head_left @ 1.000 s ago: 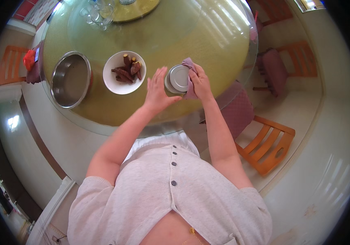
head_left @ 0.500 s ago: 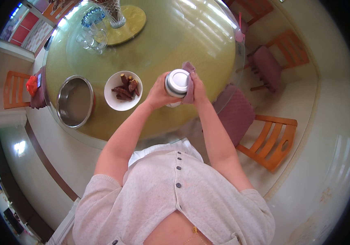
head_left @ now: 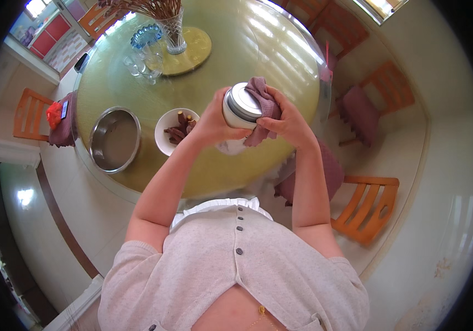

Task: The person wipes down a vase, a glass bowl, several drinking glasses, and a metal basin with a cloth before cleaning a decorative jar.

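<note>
Over the near part of the round table, my left hand (head_left: pixel 210 122) is wrapped around the side of a white canister (head_left: pixel 236 118) with a grey band and a pale lid (head_left: pixel 244 99). A mauve cloth (head_left: pixel 264 103) is pinched in my right hand (head_left: pixel 294 122) and pressed against the canister's right side and lid edge. Its folds hang below the fingers. To the left of my hands, a white bowl (head_left: pixel 162 135) holds several reddish-brown sweet potatoes (head_left: pixel 177 133). My left hand partly covers that bowl. Something pale shows beneath the canister, too hidden to name.
A metal basin (head_left: pixel 94 144) with cloudy liquid stands at the table's left edge. Farther back are drinking glasses (head_left: pixel 149 67), a blue glass dish (head_left: pixel 146 36) and a glass vase (head_left: pixel 174 36) of dried stems. A wooden chair (head_left: pixel 366 207) with a mauve cushion stands close on my right.
My right hand has shifted the cloth higher and farther over the lid's edge, with more of its folds showing. The canister now tilts somewhat. The whole view has shifted slightly.
</note>
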### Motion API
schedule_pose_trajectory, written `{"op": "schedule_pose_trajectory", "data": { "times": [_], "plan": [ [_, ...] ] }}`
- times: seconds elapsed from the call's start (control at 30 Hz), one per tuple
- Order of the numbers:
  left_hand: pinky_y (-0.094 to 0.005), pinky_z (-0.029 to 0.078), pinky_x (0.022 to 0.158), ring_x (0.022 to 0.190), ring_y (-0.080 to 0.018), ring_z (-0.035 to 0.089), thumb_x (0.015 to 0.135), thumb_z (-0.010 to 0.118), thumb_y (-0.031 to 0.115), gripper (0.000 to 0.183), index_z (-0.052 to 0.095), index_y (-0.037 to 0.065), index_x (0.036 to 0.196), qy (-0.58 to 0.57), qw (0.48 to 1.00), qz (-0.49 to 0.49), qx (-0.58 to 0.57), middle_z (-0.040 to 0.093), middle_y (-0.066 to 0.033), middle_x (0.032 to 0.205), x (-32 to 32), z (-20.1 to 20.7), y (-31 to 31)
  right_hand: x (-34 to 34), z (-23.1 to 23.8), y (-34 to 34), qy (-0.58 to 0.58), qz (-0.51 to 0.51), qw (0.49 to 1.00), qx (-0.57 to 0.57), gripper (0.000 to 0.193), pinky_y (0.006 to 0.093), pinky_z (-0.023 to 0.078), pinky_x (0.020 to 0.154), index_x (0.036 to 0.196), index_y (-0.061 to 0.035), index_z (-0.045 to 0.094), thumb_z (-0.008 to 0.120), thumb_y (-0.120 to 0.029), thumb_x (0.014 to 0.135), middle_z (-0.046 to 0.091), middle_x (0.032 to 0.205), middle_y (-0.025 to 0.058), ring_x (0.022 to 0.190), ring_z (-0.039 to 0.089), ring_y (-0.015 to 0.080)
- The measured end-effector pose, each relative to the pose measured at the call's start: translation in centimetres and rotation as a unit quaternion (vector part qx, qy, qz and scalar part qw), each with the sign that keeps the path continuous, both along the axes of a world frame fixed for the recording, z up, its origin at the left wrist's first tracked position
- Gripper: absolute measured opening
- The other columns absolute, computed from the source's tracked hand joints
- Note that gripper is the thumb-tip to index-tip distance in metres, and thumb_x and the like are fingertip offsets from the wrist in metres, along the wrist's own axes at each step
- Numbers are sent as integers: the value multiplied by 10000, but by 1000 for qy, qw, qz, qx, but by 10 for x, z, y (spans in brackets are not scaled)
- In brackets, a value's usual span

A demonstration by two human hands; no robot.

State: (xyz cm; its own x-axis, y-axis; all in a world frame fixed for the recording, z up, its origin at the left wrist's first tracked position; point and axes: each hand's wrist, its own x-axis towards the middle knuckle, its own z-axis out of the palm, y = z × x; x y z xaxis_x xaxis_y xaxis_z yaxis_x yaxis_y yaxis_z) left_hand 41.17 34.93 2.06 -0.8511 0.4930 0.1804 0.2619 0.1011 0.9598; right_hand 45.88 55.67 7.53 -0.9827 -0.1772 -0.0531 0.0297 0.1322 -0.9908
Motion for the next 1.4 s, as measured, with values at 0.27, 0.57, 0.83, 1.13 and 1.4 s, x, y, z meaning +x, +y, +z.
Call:
{"op": "schedule_pose_trajectory", "data": {
  "times": [0.27,0.57,0.83,1.13,1.4],
  "plan": [
    [-361,407,989,1148,-236,505,545,856,240,957,337,38,1323,36,997,43,49,484,-135,1234,11,8,-3,-1,2,-54,391,-138,883,221,394,431,352,1042,1094,-20,646,727,-183,744,592,1170,150,1151,519,343],
    [-341,421,980,1149,-183,496,605,853,171,908,329,43,1336,-74,987,20,142,505,-109,1244,5,22,-29,8,-15,-39,567,-76,775,268,192,468,268,1108,883,-152,703,743,-213,706,601,1217,60,1210,516,271],
    [-367,399,1009,1174,-242,497,483,902,207,1055,310,78,1346,91,987,108,79,485,-113,1269,6,39,-22,23,15,-70,554,-127,741,358,173,497,284,1082,900,-189,689,724,-207,732,513,1268,34,1225,492,250],
    [-373,402,996,1166,-265,501,686,796,196,822,325,61,1346,173,962,204,57,484,-149,1267,14,32,-13,29,17,-99,551,-228,677,430,143,402,357,874,851,-192,663,717,-252,732,566,1042,-25,968,549,192],
    [-343,420,965,1135,-251,520,806,705,153,689,306,31,1354,54,966,111,229,494,-160,1252,24,21,-5,21,9,-108,536,-242,660,467,109,497,242,1033,865,-247,669,672,-325,790,557,1236,-7,1163,514,210]
  ]
}}
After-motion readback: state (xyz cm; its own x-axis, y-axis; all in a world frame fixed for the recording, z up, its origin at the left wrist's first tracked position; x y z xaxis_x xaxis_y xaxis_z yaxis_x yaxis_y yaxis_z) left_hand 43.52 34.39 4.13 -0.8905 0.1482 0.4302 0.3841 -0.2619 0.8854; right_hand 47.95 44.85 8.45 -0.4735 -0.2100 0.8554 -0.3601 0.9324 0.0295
